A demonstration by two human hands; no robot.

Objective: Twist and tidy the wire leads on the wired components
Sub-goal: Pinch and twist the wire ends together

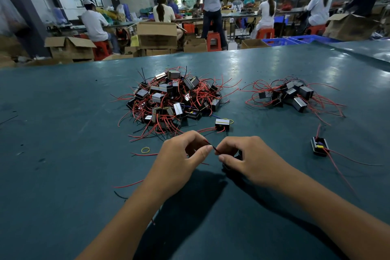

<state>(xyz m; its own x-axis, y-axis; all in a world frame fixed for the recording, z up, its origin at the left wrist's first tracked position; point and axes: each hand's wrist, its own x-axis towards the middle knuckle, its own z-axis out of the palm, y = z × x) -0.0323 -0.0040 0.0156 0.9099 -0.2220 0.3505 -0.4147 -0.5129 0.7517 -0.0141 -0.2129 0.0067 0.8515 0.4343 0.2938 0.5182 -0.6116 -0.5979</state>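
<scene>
You are pinching the wire leads (211, 146) between your left hand (183, 155) and right hand (240, 159), just above the table (63, 154), keeping them taut for twisting, its black component (238, 155) tucked under your right fingers

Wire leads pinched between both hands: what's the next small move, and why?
Probably roll the left hand fingertips to twist the red and black leads while the right hand holds steady. Both hands pinch the short span, and the component sits under the right hand.
</scene>
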